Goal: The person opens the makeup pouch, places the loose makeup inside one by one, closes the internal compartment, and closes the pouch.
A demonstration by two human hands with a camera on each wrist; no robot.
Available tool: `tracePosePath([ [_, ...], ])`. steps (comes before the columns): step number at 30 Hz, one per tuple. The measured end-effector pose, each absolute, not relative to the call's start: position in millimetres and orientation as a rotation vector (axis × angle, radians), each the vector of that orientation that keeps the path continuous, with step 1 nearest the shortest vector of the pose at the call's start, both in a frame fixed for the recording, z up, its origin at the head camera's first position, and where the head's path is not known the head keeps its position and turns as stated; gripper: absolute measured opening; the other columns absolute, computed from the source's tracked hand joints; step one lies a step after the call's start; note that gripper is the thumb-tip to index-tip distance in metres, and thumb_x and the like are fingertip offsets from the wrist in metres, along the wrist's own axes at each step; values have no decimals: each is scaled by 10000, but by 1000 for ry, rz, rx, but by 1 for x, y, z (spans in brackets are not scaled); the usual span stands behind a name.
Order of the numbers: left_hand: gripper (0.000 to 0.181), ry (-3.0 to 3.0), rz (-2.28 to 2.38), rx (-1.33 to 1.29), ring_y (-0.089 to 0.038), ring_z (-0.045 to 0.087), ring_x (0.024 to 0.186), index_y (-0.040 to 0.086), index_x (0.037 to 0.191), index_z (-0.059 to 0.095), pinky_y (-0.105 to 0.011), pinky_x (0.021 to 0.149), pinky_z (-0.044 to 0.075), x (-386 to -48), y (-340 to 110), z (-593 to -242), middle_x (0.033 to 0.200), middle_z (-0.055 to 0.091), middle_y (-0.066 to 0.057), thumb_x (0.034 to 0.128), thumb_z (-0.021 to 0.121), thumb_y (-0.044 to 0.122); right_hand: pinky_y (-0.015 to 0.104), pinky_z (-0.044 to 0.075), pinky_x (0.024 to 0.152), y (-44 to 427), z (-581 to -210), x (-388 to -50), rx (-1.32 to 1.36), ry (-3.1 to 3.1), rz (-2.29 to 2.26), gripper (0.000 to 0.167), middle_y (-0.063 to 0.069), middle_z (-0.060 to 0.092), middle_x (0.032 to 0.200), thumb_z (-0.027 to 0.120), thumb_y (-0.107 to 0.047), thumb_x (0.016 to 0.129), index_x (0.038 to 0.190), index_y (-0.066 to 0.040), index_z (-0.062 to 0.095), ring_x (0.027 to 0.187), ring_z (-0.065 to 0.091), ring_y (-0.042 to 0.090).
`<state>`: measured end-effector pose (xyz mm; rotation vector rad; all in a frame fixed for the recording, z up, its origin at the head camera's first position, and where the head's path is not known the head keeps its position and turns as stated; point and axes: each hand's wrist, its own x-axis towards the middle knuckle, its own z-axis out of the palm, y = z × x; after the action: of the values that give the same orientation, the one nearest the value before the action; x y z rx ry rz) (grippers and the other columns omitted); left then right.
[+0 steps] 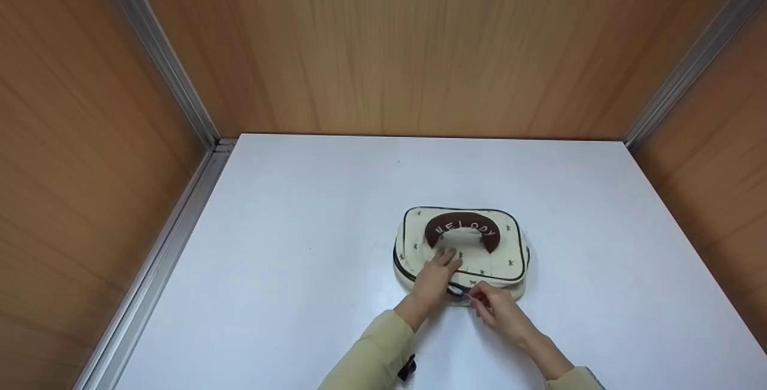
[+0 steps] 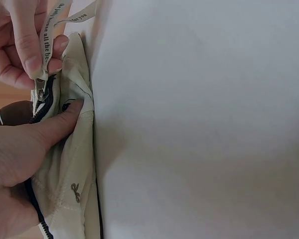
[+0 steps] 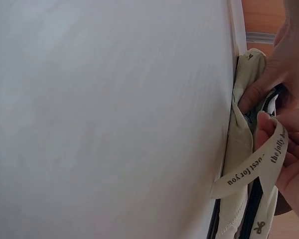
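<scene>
A cream zip-up bag [image 1: 494, 261] with dark piping, small bow prints and a brown lettered patch [image 1: 491, 241] lies on the white table. My left hand [image 1: 432, 281] grips its front edge, fingers over the lid and thumb [image 3: 256, 93] pressed into the side below the zip. Close beside it, my right hand [image 1: 502, 313] pinches the zip's printed ribbon pull [image 3: 249, 170] near the metal slider [image 2: 41, 90]. Around the slider the dark zip [image 1: 458, 289] gapes a little at the front. What is inside the bag cannot be seen.
The white tabletop [image 1: 299, 228] stretches around the bag on all sides. Wood-grain panels [image 1: 383, 48] stand at the back and both sides, with metal rails [image 1: 174, 72] at the corners. A small black object [image 1: 407, 368] shows beside the left sleeve.
</scene>
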<state>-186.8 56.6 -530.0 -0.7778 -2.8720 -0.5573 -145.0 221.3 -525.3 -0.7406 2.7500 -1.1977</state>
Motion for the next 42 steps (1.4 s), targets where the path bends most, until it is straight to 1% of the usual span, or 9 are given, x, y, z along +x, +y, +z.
tracePosePath([
  [9,715,-2900,-483,-798,-266,366,1223,124,1202,541,-413,878,412,-185,55,-529,1309,441,-56,587,788,392,179,447,479,225,-526,-144,-735,2747,-1201,50,40,582,718,542,-4,855,900,14,552,580,532,46],
  [13,729,-2905,-465,-835,-278,366,1221,114,1214,532,-405,900,396,-185,53,-525,1311,438,-64,589,792,384,190,450,485,226,-525,-145,-687,2731,-1211,51,25,580,715,551,-26,855,898,1,560,587,531,51],
  [18,735,-2937,-432,-881,-280,361,1224,108,1240,507,-403,919,379,-185,49,-520,1329,419,-70,614,783,376,201,463,530,227,-522,-147,-639,2729,-1203,67,12,590,746,564,-30,846,911,-22,578,629,541,62],
  [24,733,-2967,-472,-934,-280,357,1227,91,1249,495,-392,931,368,-187,44,-514,1336,411,-79,633,777,371,215,480,625,229,-519,-149,-642,2767,-1199,114,24,615,851,585,-27,830,944,-32,587,744,579,116],
  [27,722,-2980,-537,-962,-268,351,1232,86,1250,494,-352,957,342,-188,40,-512,1336,409,-83,640,776,350,216,485,658,230,-516,-151,-651,2785,-1211,120,32,621,879,592,-29,826,947,-37,596,782,590,132],
  [31,692,-2975,-645,-1007,-244,370,1219,66,1242,501,-277,964,325,-189,34,-507,1317,425,-99,655,773,312,214,486,631,233,-512,-154,-676,2802,-1258,105,23,623,865,591,-31,830,933,-38,609,758,588,113],
  [36,623,-2956,-715,-1043,-197,449,1144,48,1199,534,-230,928,354,-189,28,-501,1238,492,-92,674,762,292,215,488,594,235,-506,-159,-713,2850,-1345,79,20,624,817,592,-5,822,893,-28,617,708,589,110],
  [39,564,-2924,-750,-1055,-172,506,1063,36,1152,564,-220,887,385,-189,26,-499,1148,544,-75,690,751,299,222,492,614,236,-504,-162,-722,2888,-1361,81,31,627,821,599,8,812,884,-21,621,722,596,126],
  [42,481,-2897,-779,-1049,-154,544,973,32,1108,595,-218,838,414,-189,25,-497,1055,580,-58,723,725,290,222,491,617,237,-502,-166,-679,2928,-1346,76,36,624,828,604,-16,816,887,-35,624,720,590,114],
])
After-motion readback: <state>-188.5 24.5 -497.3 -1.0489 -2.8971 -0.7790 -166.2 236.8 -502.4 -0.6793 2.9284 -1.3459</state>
